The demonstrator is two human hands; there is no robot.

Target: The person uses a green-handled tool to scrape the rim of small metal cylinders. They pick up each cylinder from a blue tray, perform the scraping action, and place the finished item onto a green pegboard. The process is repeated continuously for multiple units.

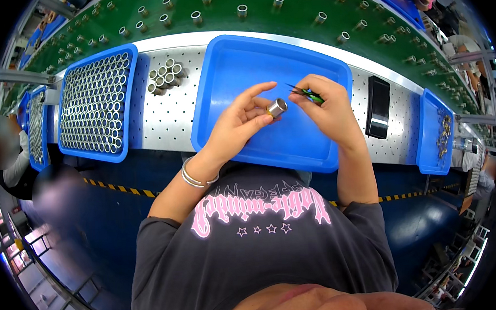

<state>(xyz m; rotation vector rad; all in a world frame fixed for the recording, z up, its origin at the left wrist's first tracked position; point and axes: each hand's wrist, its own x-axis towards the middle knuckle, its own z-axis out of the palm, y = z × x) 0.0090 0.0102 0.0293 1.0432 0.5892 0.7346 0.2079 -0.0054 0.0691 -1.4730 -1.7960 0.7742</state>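
Between the thumb and fingers of my left hand [241, 118] is a short metal sleeve [277, 108], tilted with its open end toward the right. My right hand [328, 107] pinches a pair of dark tweezers [308, 94] with green on them, their thin tips pointing left toward the sleeve but apart from it. Both hands are over a large blue tray [225, 60] whose visible bottom is bare. Left of that tray a small cluster of similar metal sleeves [165, 76] stands on the perforated metal bench.
A blue tray [65, 140] packed with upright sleeves lies to the left. On the right are a black box-like object [378, 107] and a blue tray [424, 158] with small brass-coloured parts. Beyond the bench, a green conveyor [223, 23] carries scattered sleeves. Other people sit at both sides.
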